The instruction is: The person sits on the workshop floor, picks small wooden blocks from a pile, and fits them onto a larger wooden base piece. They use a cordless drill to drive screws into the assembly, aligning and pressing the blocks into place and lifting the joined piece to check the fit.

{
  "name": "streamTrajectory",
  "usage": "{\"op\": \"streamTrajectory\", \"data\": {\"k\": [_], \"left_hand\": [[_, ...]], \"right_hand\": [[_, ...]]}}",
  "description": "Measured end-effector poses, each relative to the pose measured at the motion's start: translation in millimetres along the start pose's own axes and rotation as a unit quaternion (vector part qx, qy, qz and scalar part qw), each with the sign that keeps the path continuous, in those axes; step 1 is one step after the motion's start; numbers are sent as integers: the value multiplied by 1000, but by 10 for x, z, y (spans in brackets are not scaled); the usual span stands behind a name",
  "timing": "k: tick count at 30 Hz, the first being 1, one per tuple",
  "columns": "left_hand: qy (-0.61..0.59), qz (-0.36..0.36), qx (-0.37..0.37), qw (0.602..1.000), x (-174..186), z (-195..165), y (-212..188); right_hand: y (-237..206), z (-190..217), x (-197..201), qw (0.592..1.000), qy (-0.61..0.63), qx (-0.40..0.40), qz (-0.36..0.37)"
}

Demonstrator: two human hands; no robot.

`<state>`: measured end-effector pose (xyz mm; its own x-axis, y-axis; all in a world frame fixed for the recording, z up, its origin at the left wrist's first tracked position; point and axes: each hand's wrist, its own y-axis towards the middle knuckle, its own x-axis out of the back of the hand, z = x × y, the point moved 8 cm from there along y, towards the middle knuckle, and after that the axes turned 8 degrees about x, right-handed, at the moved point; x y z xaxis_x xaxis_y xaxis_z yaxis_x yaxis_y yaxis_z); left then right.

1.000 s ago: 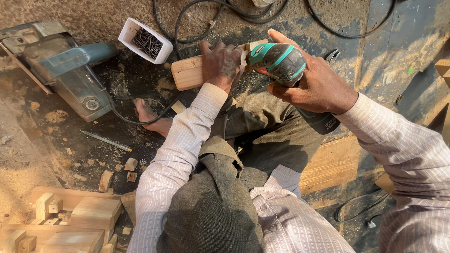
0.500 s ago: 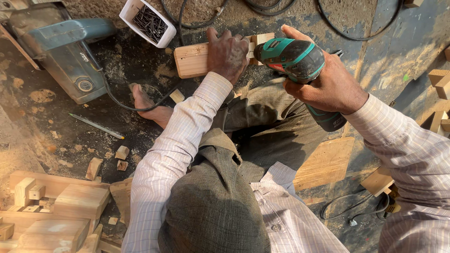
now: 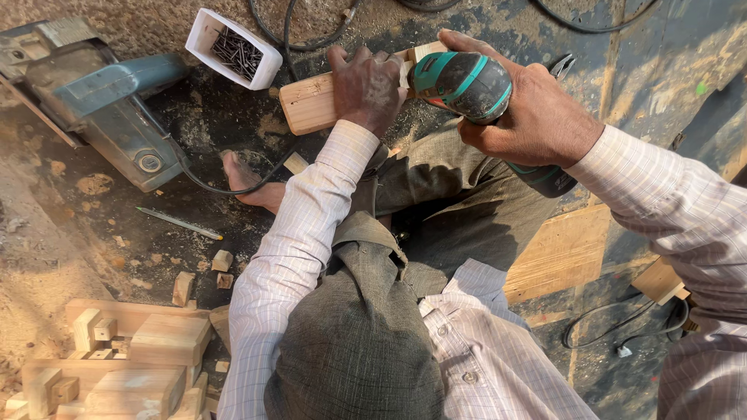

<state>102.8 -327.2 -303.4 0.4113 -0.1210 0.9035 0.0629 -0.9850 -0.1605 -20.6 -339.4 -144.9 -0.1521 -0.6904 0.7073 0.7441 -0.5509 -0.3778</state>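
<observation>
**Drill on the block, down on the workshop floor**

So we're sitting on the ground here, and our left hand (image 3: 367, 85) is pressing flat on a pale rectangular wooden block (image 3: 311, 105), fingers spread over its top and curling past the far edge. The block is lying across our knee, just beside the white plastic tub of dark nails (image 3: 233, 48).

Our right hand (image 3: 525, 117) is wrapping tight around the teal and black cordless drill (image 3: 467, 84), all fingers closed on its body, and the nose of the drill is sitting right up against the block's end next to our left fingers.

Off to the left a grey-blue electric planer (image 3: 105, 109) is resting in the sawdust, its black cable (image 3: 210, 183) looping near our bare foot (image 3: 249, 179). A pencil (image 3: 179, 223) is lying near it, and stacked wood offcuts (image 3: 132, 358) are piling up at the bottom left.
</observation>
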Motion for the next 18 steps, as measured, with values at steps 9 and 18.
{"op": "streamTrajectory", "data": {"k": [9,18], "left_hand": [[3,0,-3,1000,14,1,2],[2,-66,-19,998,68,-25,-13]], "right_hand": [[-13,-13,-64,1000,5,-2,-10],[-66,-8,-39,998,-8,48,-33]]}}
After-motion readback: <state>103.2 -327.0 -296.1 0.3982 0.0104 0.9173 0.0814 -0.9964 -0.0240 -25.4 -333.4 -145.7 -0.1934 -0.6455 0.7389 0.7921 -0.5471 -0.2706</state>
